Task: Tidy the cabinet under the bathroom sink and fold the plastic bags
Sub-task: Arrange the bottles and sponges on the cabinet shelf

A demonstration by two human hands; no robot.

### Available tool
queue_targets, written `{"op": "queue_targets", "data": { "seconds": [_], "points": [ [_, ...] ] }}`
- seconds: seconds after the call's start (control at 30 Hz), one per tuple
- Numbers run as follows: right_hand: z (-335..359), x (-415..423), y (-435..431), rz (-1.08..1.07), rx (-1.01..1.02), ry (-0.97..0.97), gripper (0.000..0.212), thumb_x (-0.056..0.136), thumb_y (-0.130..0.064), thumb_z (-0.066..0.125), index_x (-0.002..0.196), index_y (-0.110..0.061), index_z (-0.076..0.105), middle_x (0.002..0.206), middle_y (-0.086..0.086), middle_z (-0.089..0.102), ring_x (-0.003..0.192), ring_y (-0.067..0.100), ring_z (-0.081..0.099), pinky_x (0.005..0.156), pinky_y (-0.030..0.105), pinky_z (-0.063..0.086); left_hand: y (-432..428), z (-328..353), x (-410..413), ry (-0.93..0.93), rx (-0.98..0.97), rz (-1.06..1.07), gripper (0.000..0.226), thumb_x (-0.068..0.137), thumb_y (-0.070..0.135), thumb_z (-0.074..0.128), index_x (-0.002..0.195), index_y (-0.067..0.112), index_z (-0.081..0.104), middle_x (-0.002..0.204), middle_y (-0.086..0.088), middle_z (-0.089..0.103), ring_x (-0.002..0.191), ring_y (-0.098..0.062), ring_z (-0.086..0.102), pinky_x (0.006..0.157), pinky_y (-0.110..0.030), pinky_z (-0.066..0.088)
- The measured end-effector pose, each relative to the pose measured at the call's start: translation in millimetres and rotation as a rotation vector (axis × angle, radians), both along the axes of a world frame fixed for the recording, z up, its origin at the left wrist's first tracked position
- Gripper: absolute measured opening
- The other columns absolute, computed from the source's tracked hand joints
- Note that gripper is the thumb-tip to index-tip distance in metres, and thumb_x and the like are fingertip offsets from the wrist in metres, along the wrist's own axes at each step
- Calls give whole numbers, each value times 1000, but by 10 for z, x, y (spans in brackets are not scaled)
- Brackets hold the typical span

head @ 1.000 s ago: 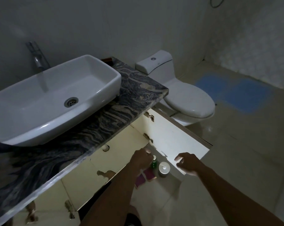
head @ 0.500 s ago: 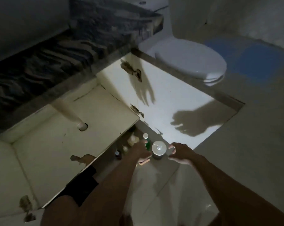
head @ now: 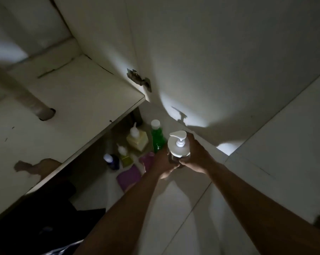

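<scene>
Dim room, one hard light patch on the open cabinet door [head: 219,61]; everything else is in shadow. We're looking down into the lower right corner of the under-sink cabinet. Off-white shelf [head: 72,111] runs across the left, scuffed and chipped, with a drain pipe [head: 23,96] passing through a hole in it. Rusty hinge [head: 139,80] sits where the shelf edge meets the door.

Both our hands are wrapped around the pump dispenser [head: 179,145]: left hand [head: 162,162] on its left side, right hand [head: 196,155] on its right, fingers closed on the body. White pump head faces up at the camera, lit. We can't tell whether the base touches the floor; the hands hide it.

On the cabinet floor just behind the dispenser: green bottle [head: 157,138] with white cap, upright, just beside our left hand. Left of that, a pale yellow square bottle [head: 138,140] with a nozzle top. Nearer us, a smaller yellow-green bottle [head: 125,155] and a dark blue bottle [head: 112,161] with a light cap, close together. A purple flat item [head: 128,176] lies on the floor in front of them, partly under our left forearm; a second pinkish piece [head: 147,161] sits beside it, too dim to identify.

Pale floor tiles [head: 284,144] with visible grout lines on the right. Something dark [head: 36,218] fills the bottom left, unreadable.
</scene>
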State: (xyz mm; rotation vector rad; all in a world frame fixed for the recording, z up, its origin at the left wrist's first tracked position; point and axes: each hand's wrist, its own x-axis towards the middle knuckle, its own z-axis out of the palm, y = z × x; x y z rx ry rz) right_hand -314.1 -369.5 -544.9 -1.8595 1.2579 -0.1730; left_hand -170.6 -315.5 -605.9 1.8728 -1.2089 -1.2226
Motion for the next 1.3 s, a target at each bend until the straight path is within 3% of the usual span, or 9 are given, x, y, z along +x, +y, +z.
{"op": "queue_targets", "data": {
  "seconds": [0.2, 0.3, 0.5, 0.63, 0.8, 0.97, 1.07, 1.17, 1.3],
  "points": [
    [27, -55, -9, 67, 9, 69, 106, 59, -20, 85, 137, -45, 18, 123, -1, 57, 109, 24, 58, 87, 44, 55, 27, -234, 42, 46, -38, 7, 101, 57, 33, 93, 138, 31, 33, 128, 11, 57, 119, -14, 57, 91, -41, 56],
    [48, -95, 50, 116, 2, 112, 108, 61, -22, 86, 141, -41, 15, 120, -3, 57, 104, 23, 59, 84, 39, 54, 136, -18, 97, 34, 36, -105, 99, 62, 24, 92, 133, 23, 24, 128, 10, 53, 120, -11, 52, 103, -34, 45],
    [492, 4, 58, 223, 31, 142, 106, 56, -32, 87, 141, -43, 24, 120, -10, 58, 104, 18, 59, 82, 34, 54, 291, 341, 410, 91, 13, -120, 89, 51, 19, 97, 130, 18, 55, 114, 11, 68, 102, 0, 64, 82, -14, 52],
    [1027, 263, -78, 331, 2, 122, 100, 62, -37, 90, 140, -39, 27, 124, -10, 53, 108, 14, 53, 81, 24, 45, 274, 943, 768, -22, -59, -154, 93, 44, 44, 97, 128, 30, 61, 117, 16, 70, 107, -3, 65, 96, -29, 54],
    [1680, 716, -382, 397, -46, 10, 101, 57, -35, 90, 139, -38, 31, 133, -2, 52, 109, 18, 60, 81, 34, 57, 153, 1740, 1270, -64, -185, -114, 70, 54, 31, 96, 118, 33, 68, 99, 25, 72, 94, 13, 65, 72, -4, 47],
    [2316, 1412, -497, 453, -99, -130, 71, 76, -20, 82, 133, -25, 40, 124, -2, 54, 91, -8, 61, 63, 6, 46, 7, 2297, 1829, -118, -358, 39, 73, 51, 42, 94, 119, 32, 69, 108, 19, 72, 97, 5, 66, 77, -10, 49],
    [2368, 1921, -648, 319, -241, -124, 104, 64, -52, 89, 148, -29, 31, 136, -9, 45, 121, 13, 53, 93, 27, 50, -140, 2421, 2215, -177, -422, 129, 76, 51, 50, 93, 120, 31, 69, 110, 18, 71, 100, 0, 64, 78, -16, 53],
    [2313, 2363, -771, 219, -255, -192, 104, 62, -49, 90, 145, -31, 30, 135, 0, 50, 116, 18, 53, 78, 21, 47, -287, 2403, 2553, -155, -472, 259, 64, 52, 45, 95, 111, 33, 72, 98, 21, 71, 98, -4, 67, 87, -35, 59],
    [2205, 2915, -953, 287, -326, -247, 98, 71, -41, 87, 147, -31, 25, 138, 7, 49, 109, 22, 51, 83, 31, 45, -499, 2363, 2942, -223, -472, 304, 68, 64, 36, 91, 125, 27, 64, 104, 21, 61, 99, -3, 59, 82, -17, 48]
  ]
}}
